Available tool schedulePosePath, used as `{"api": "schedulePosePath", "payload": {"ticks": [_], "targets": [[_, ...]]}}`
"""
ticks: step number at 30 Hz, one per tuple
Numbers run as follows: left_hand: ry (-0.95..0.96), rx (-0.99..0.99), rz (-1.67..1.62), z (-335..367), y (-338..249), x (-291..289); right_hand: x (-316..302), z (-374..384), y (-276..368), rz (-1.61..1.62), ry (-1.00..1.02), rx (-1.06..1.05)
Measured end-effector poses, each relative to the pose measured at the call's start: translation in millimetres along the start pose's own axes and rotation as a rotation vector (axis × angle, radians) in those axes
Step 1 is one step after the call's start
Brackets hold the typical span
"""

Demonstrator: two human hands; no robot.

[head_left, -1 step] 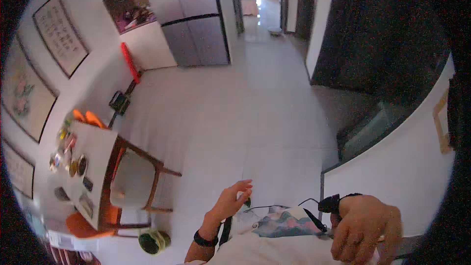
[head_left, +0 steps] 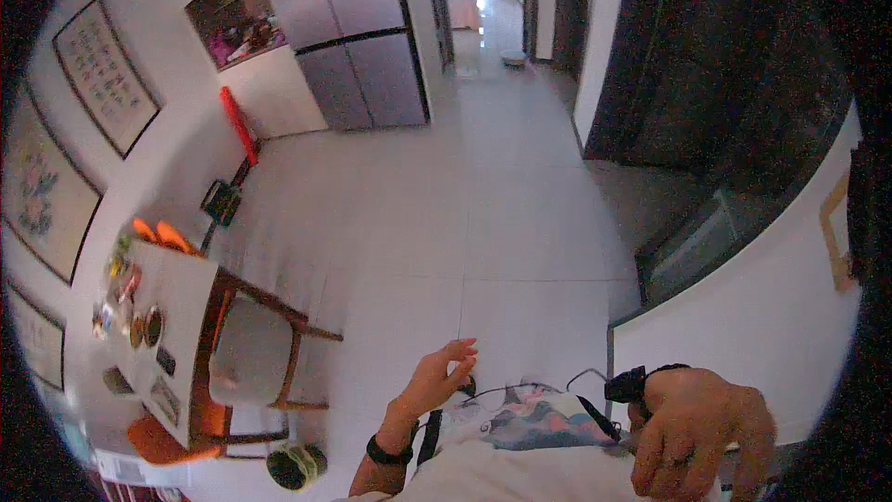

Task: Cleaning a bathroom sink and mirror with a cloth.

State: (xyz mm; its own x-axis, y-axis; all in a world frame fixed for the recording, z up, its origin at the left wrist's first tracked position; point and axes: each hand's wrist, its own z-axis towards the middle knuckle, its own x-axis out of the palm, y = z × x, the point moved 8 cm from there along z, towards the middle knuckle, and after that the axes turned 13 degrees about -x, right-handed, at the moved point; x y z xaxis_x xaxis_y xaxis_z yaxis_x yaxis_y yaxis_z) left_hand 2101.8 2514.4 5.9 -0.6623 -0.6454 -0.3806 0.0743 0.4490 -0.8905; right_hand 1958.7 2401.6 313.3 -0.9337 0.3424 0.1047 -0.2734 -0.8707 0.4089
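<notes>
My left hand (head_left: 437, 381) is raised in front of my body, thumb apart from the fingers, holding nothing that I can see. A black band (head_left: 388, 452) circles its wrist. To the right, my right hand (head_left: 701, 428) shows its back, with the fingers curled downward. Whatever lies under those fingers is hidden. A black device (head_left: 625, 386) sits at the right wrist, and a thin dark cable (head_left: 520, 385) runs between the hands. Below them is my white shirt (head_left: 539, 423) with a blue and pink print.
On the left stand a table (head_left: 177, 270) with small items, a pale-seated chair (head_left: 251, 350) and an orange chair (head_left: 153, 437). A green bin (head_left: 295, 465) is beside them. Grey cabinet doors (head_left: 362, 84) stand ahead, a dark doorway (head_left: 725, 84) at right. Tiled floor (head_left: 400, 214) stretches between.
The view has shifted slightly, so the wall pictures and cabinet sit a little further left and lower. Both hands keep nearly the same pose; the right has moved slightly right.
</notes>
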Motion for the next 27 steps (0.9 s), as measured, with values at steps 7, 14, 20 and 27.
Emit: {"api": "schedulePosePath", "payload": {"ticks": [7, 14, 20, 27], "targets": [[0.139, 0.008, 0.024, 106, -20, -15, -79, 11, 14, -0.221, -0.063, -0.100], [0.268, 0.083, 0.105, 202, -72, -1, -147, 0, 74, -0.250, 0.064, -0.148], [0.247, 0.156, 0.234, 295, -152, -10, -237, -15, 132, -0.431, 0.178, -0.234], [0.409, 0.118, 0.259, 401, -188, 21, -351, -23, 198, -0.464, -0.201, 0.100]]}}
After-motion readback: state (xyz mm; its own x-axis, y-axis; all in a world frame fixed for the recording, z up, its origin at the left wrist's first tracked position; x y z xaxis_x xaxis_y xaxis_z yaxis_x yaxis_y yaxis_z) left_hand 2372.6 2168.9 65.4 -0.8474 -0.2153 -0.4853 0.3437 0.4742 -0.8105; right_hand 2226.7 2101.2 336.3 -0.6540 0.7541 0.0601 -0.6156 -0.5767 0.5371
